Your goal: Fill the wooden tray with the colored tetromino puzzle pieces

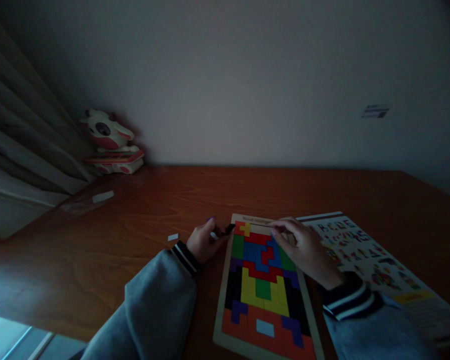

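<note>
One wooden puzzle board (pixel 222 300) lies flat before us, grained tabletop (pixel 153 200) stretching beyond it. At its far left edge our left hand (pixel 204 242) pinches an angular black piece (pixel 230 229); over its far right, our right hand (pixel 305 247) bends, fingertips close together, any hold unclear.
</note>
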`<state>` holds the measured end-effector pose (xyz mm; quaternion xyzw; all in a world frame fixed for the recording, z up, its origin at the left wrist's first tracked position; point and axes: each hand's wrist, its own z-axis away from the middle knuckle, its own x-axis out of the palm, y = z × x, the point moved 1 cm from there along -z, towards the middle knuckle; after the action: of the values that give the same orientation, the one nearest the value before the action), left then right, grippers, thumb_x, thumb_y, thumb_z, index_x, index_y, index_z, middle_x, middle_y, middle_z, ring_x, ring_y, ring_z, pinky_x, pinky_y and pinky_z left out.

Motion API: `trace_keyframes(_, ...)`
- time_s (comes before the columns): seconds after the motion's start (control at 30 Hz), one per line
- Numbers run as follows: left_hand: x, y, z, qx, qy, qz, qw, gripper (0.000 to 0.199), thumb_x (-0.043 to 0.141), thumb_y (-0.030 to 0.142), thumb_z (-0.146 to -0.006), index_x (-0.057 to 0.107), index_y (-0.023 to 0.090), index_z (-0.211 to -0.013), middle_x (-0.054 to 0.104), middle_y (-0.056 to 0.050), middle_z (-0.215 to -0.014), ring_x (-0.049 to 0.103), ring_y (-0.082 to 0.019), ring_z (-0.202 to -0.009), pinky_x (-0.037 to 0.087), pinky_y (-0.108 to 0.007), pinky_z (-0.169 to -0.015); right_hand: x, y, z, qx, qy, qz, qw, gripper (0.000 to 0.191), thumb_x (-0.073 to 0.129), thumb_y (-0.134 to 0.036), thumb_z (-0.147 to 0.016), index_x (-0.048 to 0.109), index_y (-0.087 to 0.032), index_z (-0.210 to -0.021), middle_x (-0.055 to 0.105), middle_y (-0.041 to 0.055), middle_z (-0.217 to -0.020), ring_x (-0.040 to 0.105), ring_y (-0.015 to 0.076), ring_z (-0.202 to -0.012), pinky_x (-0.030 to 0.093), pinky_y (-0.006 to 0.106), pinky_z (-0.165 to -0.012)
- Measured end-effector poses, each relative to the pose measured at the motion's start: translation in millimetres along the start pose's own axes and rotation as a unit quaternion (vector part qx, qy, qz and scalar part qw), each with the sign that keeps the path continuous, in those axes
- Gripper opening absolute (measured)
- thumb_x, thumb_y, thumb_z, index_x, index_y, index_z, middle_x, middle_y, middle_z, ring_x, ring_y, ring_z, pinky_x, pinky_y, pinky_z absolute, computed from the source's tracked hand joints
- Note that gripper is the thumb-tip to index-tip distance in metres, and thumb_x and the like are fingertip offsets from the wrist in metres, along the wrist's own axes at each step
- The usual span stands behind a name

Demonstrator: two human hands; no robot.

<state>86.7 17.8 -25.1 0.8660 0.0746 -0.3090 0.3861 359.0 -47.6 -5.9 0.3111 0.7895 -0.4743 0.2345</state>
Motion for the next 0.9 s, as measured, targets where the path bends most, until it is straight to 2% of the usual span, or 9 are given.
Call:
trace_keyframes(0.17,18.1,20.8,4.7,0.054,-0.069,0.035,0.995,0.009,0.064,0.025,-0.088,0.058,0.02,-0.093,0.071,-0.001,-0.085,0.067,-0.012,-0.069,0.056,-0.023,-0.064,4.2,-25.8,2.9,-0.056,-0.072,-0.061,0.994,0.028,0.067,-0.038,-0.085,0.064,-0.029,-0.111,0.069,0.0029,-0.108,0.065,0.0195,-0.098,0.054,0.036,-0.086)
trace_keyframes(0.27,22.7,27.3,5.5,0.095,-0.093,0.031,0.991,0.008,0.063,0.021,-0.087,0.062,0.021,-0.095,0.072,-0.001,-0.087,0.068,-0.012,-0.071,0.055,-0.022,-0.065,5.1,-37.6,4.1,-0.087,-0.114,-0.084,0.986,0.015,0.066,-0.033,-0.087,0.068,-0.029,-0.101,0.069,0.0017,-0.099,0.065,0.0173,-0.094,0.054,0.033,-0.084)
trace_keyframes(0.33,23.8,27.4,5.6,0.083,-0.099,0.035,0.991,0.011,0.064,0.019,-0.086,0.062,0.021,-0.096,0.072,-0.001,-0.089,0.069,-0.013,-0.075,0.055,-0.021,-0.067,5.0,-40.8,5.0,-0.102,-0.128,-0.097,0.982,0.009,0.064,-0.029,-0.088,0.069,-0.028,-0.096,0.068,0.0014,-0.094,0.066,0.0164,-0.091,0.054,0.031,-0.082)
trace_keyframes(0.43,24.8,23.9,6.0,0.033,-0.118,0.044,0.992,0.018,0.066,0.023,-0.085,0.062,0.021,-0.102,0.074,-0.001,-0.09,0.069,-0.012,-0.073,0.055,-0.02,-0.064,4.3,-41.8,6.4,-0.111,-0.141,-0.112,0.977,0.019,0.06,-0.019,-0.087,0.068,-0.027,-0.102,0.069,0.0022,-0.097,0.065,0.0162,-0.091,0.054,0.031,-0.082)
trace_keyframes(0.53,25.3,22.4,6.4,0.036,-0.13,0.054,0.989,0.023,0.066,0.028,-0.086,0.062,0.019,-0.107,0.074,-0.002,-0.091,0.069,-0.013,-0.075,0.055,-0.022,-0.068,5.4,-42.9,7.2,-0.115,-0.144,-0.112,0.976,0.022,0.064,-0.02,-0.083,0.067,-0.025,-0.105,0.069,0.0033,-0.099,0.065,0.0168,-0.093,0.054,0.031,-0.082)
trace_keyframes(0.63,25.2,25.3,5.8,0.077,-0.125,0.046,0.988,0.023,0.063,0.03,-0.089,0.062,0.019,-0.108,0.074,-0.003,-0.091,0.069,-0.014,-0.079,0.055,-0.022,-0.072,8.1,-42.7,7.2,-0.107,-0.124,-0.115,0.98,0.012,0.066,-0.027,-0.086,0.069,-0.025,-0.097,0.07,0.0024,-0.093,0.066,0.0163,-0.088,0.054,0.03,-0.081)
trace_keyframes(0.73,22.2,28.7,2.9,0.11,-0.101,0.002,0.989,0.025,0.064,0.035,-0.089,0.062,0.019,-0.109,0.072,-0.004,-0.089,0.068,-0.015,-0.08,0.055,-0.024,-0.072,8.3,-35.5,6.4,-0.053,-0.083,-0.122,0.988,0.011,0.062,-0.032,-0.09,0.071,-0.027,-0.094,0.071,0.0016,-0.091,0.067,0.0166,-0.088,0.053,0.031,-0.082)
trace_keyframes(0.83,13.3,25.4,-2.6,0.117,-0.052,-0.07,0.989,0.025,0.063,0.035,-0.089,0.063,0.018,-0.107,0.071,-0.007,-0.091,0.067,-0.019,-0.084,0.055,-0.03,-0.076,4.9,-20.8,4.8,0.048,0.007,-0.156,0.987,0.018,0.063,-0.039,-0.088,0.07,-0.026,-0.098,0.072,0.003,-0.094,0.067,0.0187,-0.089,0.053,0.032,-0.08)
trace_keyframes(0.9,4.3,16.6,-6.1,0.098,-0.017,-0.13,0.987,0.021,0.059,0.031,-0.091,0.063,0.018,-0.107,0.071,-0.008,-0.096,0.066,-0.021,-0.087,0.054,-0.036,-0.082,2.4,-10.5,3.1,0.113,0.078,-0.205,0.969,0.023,0.064,-0.044,-0.086,0.069,-0.024,-0.098,0.072,0.0045,-0.096,0.067,0.0195,-0.088,0.054,0.032,-0.079)
